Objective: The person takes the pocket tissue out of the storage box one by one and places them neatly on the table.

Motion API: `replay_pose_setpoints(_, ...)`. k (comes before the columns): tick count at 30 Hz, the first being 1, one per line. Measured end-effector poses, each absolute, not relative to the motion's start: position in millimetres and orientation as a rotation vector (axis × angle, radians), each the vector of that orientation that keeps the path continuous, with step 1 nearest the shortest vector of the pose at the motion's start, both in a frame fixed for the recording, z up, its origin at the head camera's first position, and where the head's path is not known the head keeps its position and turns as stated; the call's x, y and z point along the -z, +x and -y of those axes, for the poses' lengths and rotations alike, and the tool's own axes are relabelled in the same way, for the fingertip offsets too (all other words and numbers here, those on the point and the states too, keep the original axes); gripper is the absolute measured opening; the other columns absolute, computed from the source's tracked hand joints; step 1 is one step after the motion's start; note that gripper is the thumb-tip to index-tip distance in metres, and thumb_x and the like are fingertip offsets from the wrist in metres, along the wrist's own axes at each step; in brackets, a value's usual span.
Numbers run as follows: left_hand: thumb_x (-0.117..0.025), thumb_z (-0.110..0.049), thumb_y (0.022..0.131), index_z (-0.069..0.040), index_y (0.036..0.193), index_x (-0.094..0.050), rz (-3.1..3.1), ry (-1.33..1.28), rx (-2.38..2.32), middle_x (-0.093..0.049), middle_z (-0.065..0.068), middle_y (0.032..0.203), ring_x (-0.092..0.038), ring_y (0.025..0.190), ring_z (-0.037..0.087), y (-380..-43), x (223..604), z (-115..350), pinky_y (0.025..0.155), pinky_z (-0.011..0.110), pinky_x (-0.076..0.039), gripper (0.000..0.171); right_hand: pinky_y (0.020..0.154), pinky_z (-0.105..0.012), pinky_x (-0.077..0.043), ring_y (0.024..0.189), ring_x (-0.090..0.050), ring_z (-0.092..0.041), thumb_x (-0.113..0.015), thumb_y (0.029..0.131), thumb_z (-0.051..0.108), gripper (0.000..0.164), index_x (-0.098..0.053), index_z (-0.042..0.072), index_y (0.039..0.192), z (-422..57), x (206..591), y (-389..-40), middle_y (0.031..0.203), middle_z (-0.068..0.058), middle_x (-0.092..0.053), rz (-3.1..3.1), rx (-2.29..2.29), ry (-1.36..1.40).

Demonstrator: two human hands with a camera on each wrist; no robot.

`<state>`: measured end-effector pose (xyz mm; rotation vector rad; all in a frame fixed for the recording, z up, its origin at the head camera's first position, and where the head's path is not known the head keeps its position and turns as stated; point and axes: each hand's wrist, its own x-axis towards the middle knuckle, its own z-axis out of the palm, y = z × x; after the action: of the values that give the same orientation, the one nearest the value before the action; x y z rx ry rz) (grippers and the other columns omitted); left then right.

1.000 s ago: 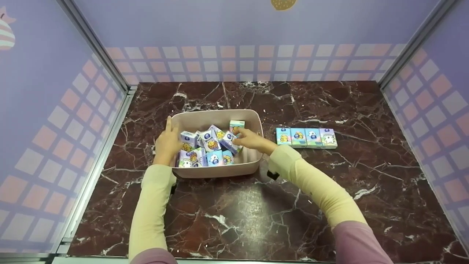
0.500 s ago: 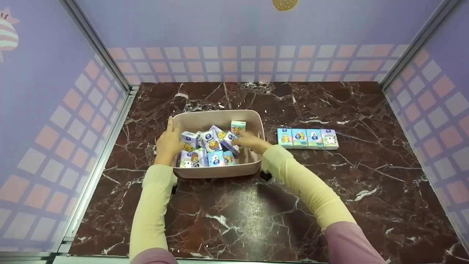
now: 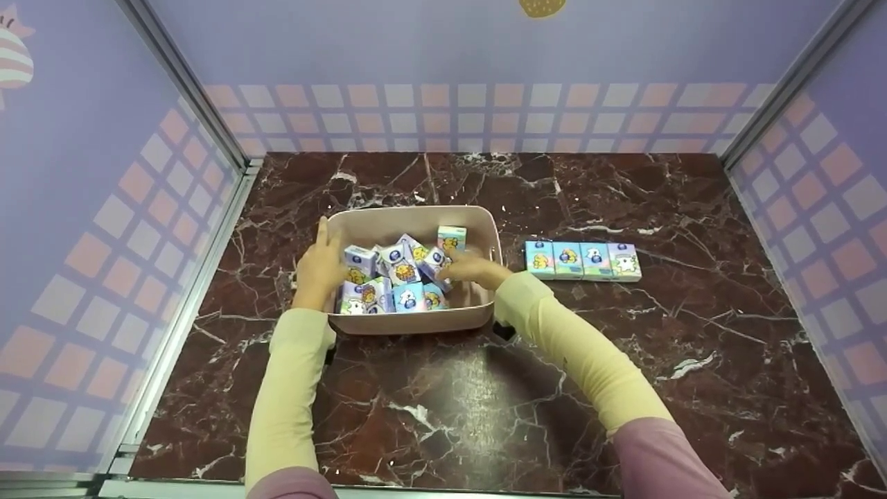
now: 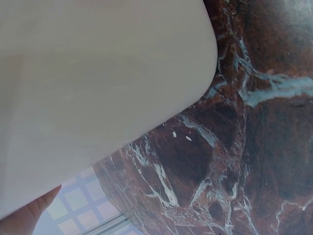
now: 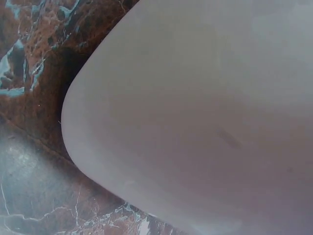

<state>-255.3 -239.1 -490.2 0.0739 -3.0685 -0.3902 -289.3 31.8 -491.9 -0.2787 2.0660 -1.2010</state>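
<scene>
I have a dark red marbled tabletop [image 3: 450, 395] in view, veined white and catching a pale glare toward the near edge, with lilac panels [image 3: 443, 48] rising on the left, the right and the far side, all printed with pink and white checks, and metal strips [image 3: 174, 73] running up the corners. A beige bin [image 3: 409, 324] stands left of centre, small cartoon packets [image 3: 407, 298] jumbled inside it; a row of four packets [image 3: 582, 262] lies on the marble to its right, side by side. The left hand [image 3: 319, 274] grips the bin's left wall, one finger stretched outside. The right hand [image 3: 478, 269] reaches inside to a tilted purple-and-white packet [image 3: 433, 262]; I cannot tell whether it pinches it or only touches. Only the head view gives me packets. The left wrist view adds the bin's smooth outer wall with a fingertip [image 4: 48, 197] against it; the right wrist view is mostly pale bin wall, rounded against marble.
</scene>
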Motion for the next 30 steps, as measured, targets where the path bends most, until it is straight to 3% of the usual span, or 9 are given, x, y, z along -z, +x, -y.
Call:
replay_pose_setpoints(6, -0.047, -0.011, 0.078, -0.005, 0.135, -0.035, 3.056, 0.077, 0.399, -0.008, 0.014, 0.149, -0.054, 0.085, 0.043, -255.5, 489.9, 239.5, 0.072, 0.053, -0.044, 0.059, 0.108, -0.038, -0.021, 0.133, -0.021, -0.025, -0.053, 0.081, 0.012, 0.077, -0.006, 0.004, 0.142, -34.6, 487.0, -285.1, 0.148, -0.012, -0.013, -1.996, 1.197, -0.296)
replay_pose_setpoints(8, -0.047, -0.011, 0.078, -0.005, 0.135, -0.035, 3.053, 0.078, 0.404, -0.008, 0.014, 0.149, -0.054, 0.084, 0.042, -255.5, 489.8, 239.5, 0.072, 0.053, -0.044, 0.058, 0.104, -0.04, -0.029, 0.124, -0.033, -0.026, -0.053, 0.082, 0.013, 0.075, -0.009, 0.005, 0.142, -34.4, 487.5, -284.4, 0.143, -0.014, -0.022, -1.969, 1.187, -0.259)
replay_pose_setpoints(11, -0.048, -0.011, 0.077, -0.006, 0.135, -0.035, 3.052, 0.077, 0.404, -0.008, 0.014, 0.149, -0.055, 0.084, 0.042, -255.5, 490.0, 239.9, 0.071, 0.053, -0.045, 0.06, 0.085, -0.037, -0.043, 0.089, -0.051, -0.023, -0.054, 0.082, 0.017, 0.069, -0.017, 0.009, 0.14, -33.8, 489.3, -284.5, 0.11, -0.013, -0.045, -1.961, 1.13, -0.21)
replay_pose_setpoints(13, -0.049, -0.011, 0.076, -0.005, 0.135, -0.034, 3.048, 0.074, 0.403, -0.009, 0.015, 0.148, -0.055, 0.082, 0.042, -255.3, 490.1, 240.0, 0.07, 0.053, -0.045, 0.061, 0.069, -0.034, -0.044, 0.068, -0.046, -0.018, -0.056, 0.082, 0.02, 0.068, -0.019, 0.011, 0.138, -33.2, 493.7, -286.5, 0.085, -0.009, -0.045, -1.989, 1.07, -0.21)
replay_pose_setpoints(16, -0.05, -0.011, 0.075, -0.006, 0.135, -0.034, 3.046, 0.076, 0.401, -0.009, 0.014, 0.148, -0.055, 0.082, 0.042, -255.4, 490.4, 240.3, 0.071, 0.052, -0.045, 0.062, 0.06, -0.032, -0.039, 0.059, -0.045, -0.018, -0.057, 0.081, 0.024, 0.071, -0.019, 0.011, 0.139, -33.9, 492.2, -285.9, 0.069, -0.009, -0.046, -2.019, 0.993, -0.261)
replay_pose_setpoints(20, -0.051, -0.011, 0.074, -0.006, 0.136, -0.033, 3.057, 0.088, 0.398, -0.009, 0.013, 0.149, -0.054, 0.084, 0.042, -255.4, 490.7, 240.0, 0.072, 0.052, -0.045, 0.064, 0.061, -0.032, -0.038, 0.06, -0.046, -0.017, -0.058, 0.08, 0.025, 0.071, -0.021, 0.012, 0.138, -34.1, 491.4, -285.6, 0.067, -0.008, -0.048, -2.034, 0.973, -0.283)
replay_pose_setpoints(23, -0.052, -0.011, 0.074, -0.005, 0.135, -0.033, 3.065, 0.093, 0.399, -0.009, 0.013, 0.149, -0.054, 0.086, 0.042, -255.3, 491.0, 239.5, 0.073, 0.052, -0.045, 0.064, 0.073, -0.035, -0.042, 0.068, -0.047, -0.017, -0.058, 0.08, 0.024, 0.069, -0.022, 0.012, 0.137, -34.4, 492.1, -285.9, 0.073, -0.005, -0.047, -2.028, 0.978, -0.277)
replay_pose_setpoints(26, -0.05, -0.011, 0.075, -0.005, 0.135, -0.035, 3.063, 0.094, 0.398, -0.009, 0.013, 0.149, -0.054, 0.087, 0.042, -255.4, 491.2, 239.1, 0.074, 0.053, -0.045, 0.062, 0.088, -0.043, -0.04, 0.083, -0.047, -0.021, -0.057, 0.081, 0.024, 0.064, -0.025, 0.013, 0.135, -34.8, 492.4, -285.8, 0.083, -0.005, -0.044, -2.003, 0.984, -0.269)
replay_pose_setpoints(30, -0.049, -0.011, 0.076, -0.005, 0.134, -0.035, 3.066, 0.094, 0.39, -0.008, 0.013, 0.149, -0.054, 0.086, 0.042, -255.4, 490.9, 238.6, 0.073, 0.052, -0.045, 0.061, 0.092, -0.049, -0.038, 0.103, -0.046, -0.026, -0.056, 0.082, 0.026, 0.06, -0.028, 0.015, 0.134, -35.3, 491.5, -285.3, 0.094, -0.006, -0.044, -2.013, 0.938, -0.278)
